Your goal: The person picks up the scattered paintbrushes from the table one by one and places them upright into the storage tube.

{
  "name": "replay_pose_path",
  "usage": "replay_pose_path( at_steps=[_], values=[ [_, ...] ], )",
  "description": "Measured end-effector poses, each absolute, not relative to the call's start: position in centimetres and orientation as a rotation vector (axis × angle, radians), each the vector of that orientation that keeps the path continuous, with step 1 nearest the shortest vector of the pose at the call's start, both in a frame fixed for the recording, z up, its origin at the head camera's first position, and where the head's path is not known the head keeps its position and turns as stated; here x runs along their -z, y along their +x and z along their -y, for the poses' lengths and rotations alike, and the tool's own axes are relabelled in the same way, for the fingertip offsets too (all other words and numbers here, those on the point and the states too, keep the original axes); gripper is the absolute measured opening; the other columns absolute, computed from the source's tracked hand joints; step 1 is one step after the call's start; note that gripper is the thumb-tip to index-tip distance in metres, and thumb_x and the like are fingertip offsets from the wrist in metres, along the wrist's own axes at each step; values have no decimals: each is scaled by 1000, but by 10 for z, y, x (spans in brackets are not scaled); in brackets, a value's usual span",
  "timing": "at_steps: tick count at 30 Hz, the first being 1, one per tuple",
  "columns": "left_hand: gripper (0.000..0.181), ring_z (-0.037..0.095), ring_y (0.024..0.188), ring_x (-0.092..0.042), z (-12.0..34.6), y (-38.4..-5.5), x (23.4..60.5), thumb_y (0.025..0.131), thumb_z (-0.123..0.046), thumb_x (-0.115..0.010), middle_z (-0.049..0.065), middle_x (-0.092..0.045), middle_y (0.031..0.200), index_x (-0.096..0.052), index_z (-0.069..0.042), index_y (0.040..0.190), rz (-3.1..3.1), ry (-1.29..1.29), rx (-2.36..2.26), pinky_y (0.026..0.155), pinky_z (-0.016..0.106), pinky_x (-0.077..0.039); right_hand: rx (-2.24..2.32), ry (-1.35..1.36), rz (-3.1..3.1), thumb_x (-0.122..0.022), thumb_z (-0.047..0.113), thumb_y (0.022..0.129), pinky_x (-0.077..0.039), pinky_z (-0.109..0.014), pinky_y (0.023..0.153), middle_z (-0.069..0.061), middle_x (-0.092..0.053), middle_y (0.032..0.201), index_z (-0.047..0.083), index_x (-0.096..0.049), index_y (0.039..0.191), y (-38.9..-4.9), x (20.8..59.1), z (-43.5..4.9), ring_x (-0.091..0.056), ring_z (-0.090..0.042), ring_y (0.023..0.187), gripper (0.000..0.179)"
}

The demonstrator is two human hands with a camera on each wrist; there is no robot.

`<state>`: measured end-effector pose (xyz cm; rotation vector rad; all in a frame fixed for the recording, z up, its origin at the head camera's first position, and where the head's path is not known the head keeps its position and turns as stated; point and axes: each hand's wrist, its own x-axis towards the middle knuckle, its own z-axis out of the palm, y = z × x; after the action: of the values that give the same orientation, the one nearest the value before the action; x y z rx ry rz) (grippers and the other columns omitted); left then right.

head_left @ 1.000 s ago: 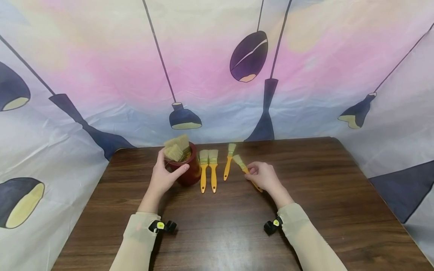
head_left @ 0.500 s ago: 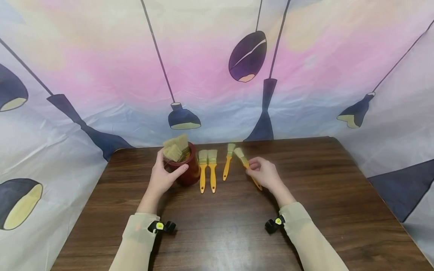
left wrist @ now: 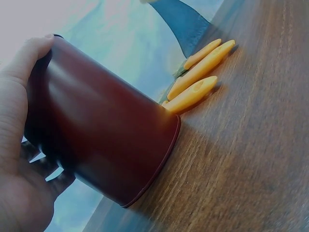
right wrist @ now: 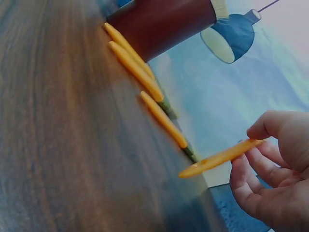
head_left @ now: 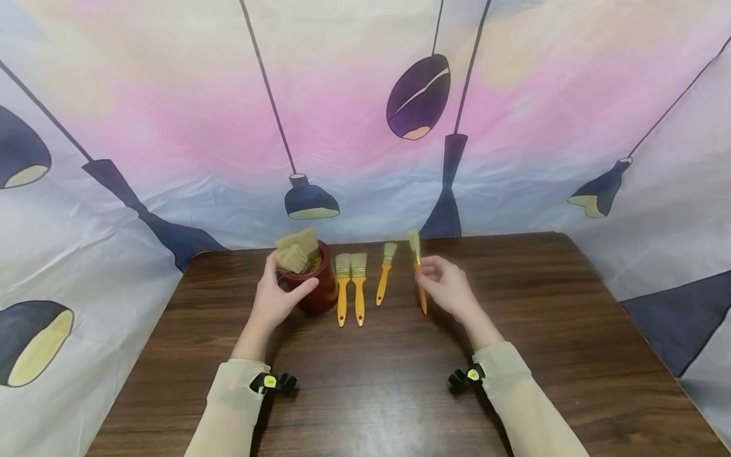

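Note:
My left hand grips a dark red cylindrical pot near its rim, thumb on the near side. Bristle ends of paintbrushes stick up out of the pot. In the left wrist view the pot stands on the table. My right hand pinches a yellow-handled paintbrush between thumb and fingers, bristles up and slightly blurred. The right wrist view shows its handle held above the tabletop. Between the hands lie two wider paintbrushes side by side and a narrower paintbrush.
The brown wood-grain table ends at a back edge against a cloth backdrop printed with hanging lamps. Black wrist cameras are strapped over both sleeves.
My right hand has turned the paintbrush from a leftward slant to nearly upright and lifted it a little, away from the narrower brush. My left hand and the pot stay in place.

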<state>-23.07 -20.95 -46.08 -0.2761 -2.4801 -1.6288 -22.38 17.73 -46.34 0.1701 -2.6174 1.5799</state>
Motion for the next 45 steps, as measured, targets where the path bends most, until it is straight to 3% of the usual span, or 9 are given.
replay_pose_path(
  at_steps=[13, 22, 28, 33, 40, 45],
  values=[
    [96, 36, 151, -46, 208, -229, 460, 93, -29, -88, 16, -48, 161, -31, -18, 169, 2479, -272, 1645, 124, 62, -36, -1604, 255, 2500, -72, 29, 108, -61, -39, 76, -14, -76, 111, 6, -74, 128, -221, 429, -166, -72, -28, 88, 31],
    [97, 36, 151, -45, 210, -230, 462, 92, -31, -88, 15, -48, 161, -30, -19, 169, 2482, -268, 1634, 124, 64, -36, -1560, 389, 2395, -74, 24, 106, -62, -47, 90, -13, -77, 118, 7, -71, 132, -243, 381, -127, -75, -31, 104, 31],
    [97, 37, 151, -45, 211, -231, 462, 92, -32, -88, 16, -48, 162, -30, -18, 169, 2491, -269, 1622, 124, 65, -35, -1597, 484, 2357, -73, 27, 108, -62, -46, 90, -11, -75, 119, 7, -67, 138, -257, 346, -99, -75, -27, 102, 37],
    [99, 36, 152, -44, 210, -231, 462, 92, -32, -88, 15, -47, 163, -29, -18, 170, 2490, -271, 1622, 125, 65, -34, -1744, 578, 2262, -71, 17, 108, -63, -44, 90, -15, -74, 118, 5, -56, 142, -266, 326, -73, -75, -30, 103, 39],
    [97, 37, 151, -46, 210, -231, 462, 93, -32, -88, 15, -47, 162, -30, -18, 169, 2486, -281, 1624, 124, 65, -36, -1825, 659, 2261, -66, 17, 111, -62, -47, 95, -17, -73, 120, 6, -48, 143, -271, 325, -42, -75, -30, 103, 38],
    [98, 36, 152, -45, 210, -231, 462, 92, -31, -88, 15, -47, 163, -29, -17, 169, 2481, -286, 1624, 124, 66, -34, -1747, 729, 2318, -64, 18, 112, -62, -42, 93, -15, -75, 121, 5, -50, 142, -273, 336, -27, -75, -28, 103, 35]
  ],
)
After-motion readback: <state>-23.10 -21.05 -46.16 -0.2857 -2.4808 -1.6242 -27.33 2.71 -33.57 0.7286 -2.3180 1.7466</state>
